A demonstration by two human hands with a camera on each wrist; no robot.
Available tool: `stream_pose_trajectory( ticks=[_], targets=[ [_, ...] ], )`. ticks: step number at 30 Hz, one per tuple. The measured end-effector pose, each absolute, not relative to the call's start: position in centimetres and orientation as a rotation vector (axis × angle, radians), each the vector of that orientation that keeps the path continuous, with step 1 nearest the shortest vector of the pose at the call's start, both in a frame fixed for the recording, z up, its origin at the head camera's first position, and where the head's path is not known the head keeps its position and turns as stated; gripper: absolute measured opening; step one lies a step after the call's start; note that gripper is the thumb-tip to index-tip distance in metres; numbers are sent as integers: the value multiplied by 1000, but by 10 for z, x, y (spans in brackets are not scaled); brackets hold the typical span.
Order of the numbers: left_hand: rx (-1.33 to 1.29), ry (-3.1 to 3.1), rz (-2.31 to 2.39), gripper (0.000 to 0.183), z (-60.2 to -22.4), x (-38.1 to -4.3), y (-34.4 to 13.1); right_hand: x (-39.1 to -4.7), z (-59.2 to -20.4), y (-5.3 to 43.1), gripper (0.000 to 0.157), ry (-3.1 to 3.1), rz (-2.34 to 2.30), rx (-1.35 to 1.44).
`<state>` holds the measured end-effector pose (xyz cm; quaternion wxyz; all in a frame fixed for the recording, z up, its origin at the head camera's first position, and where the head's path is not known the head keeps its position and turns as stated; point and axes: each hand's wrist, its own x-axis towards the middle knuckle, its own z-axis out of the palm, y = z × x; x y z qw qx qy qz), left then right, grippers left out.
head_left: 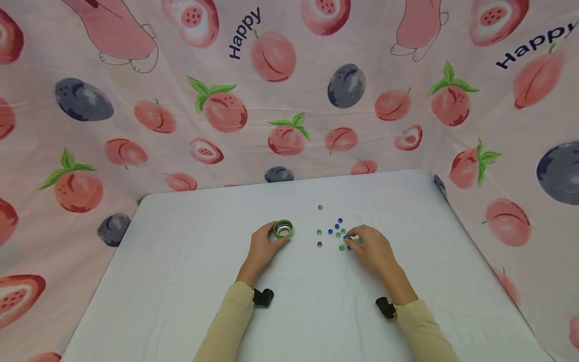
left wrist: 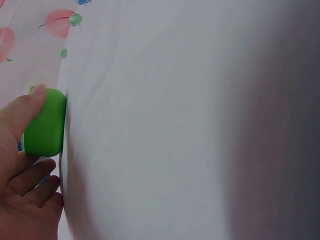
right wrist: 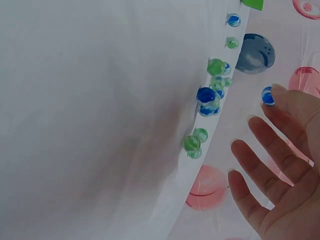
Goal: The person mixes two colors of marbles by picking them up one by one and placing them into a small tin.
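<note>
My left hand (head_left: 262, 247) grips a small round green cup (left wrist: 46, 125) with a shiny metal inside. In the left wrist view the thumb lies along the cup's side, and the lower fingers are loosely bent beside it. The cup stands upright, its opening facing up in the head view. Thumb and forefinger of my right hand (head_left: 374, 250) pinch a blue-and-clear glass marble (right wrist: 268, 96), held over the marbles on the table. The other fingers of that hand are spread and hold nothing. Part of the marble group is hidden behind the right hand in the head view.
Several blue and green marbles lie scattered between the hands, among them a lone green marble (head_left: 320, 207) farther back and a blue marble (head_left: 319, 244) nearer the cup. A white cloth (head_left: 181, 281) covers the table. Fruit-printed fabric (head_left: 316, 110) hangs behind and beside it.
</note>
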<state>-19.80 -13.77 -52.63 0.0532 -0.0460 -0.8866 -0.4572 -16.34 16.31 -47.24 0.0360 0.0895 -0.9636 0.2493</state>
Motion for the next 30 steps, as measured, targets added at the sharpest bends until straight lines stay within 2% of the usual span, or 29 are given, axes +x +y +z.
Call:
stream_pose_trajectory(
  ticks=[7,16,30],
  targets=[
    [-144,-2693,-1377,56,-525,-198,-138,-170,-477,149,21,-2879,921,299],
    [-162,-2667,-1379,56,-525,-197,-138,-177,-481,126,17,-2737,1093,394],
    [-133,-2666,-1378,59,-532,-199,-137,-200,-487,80,15,-2708,1180,458]
  ],
)
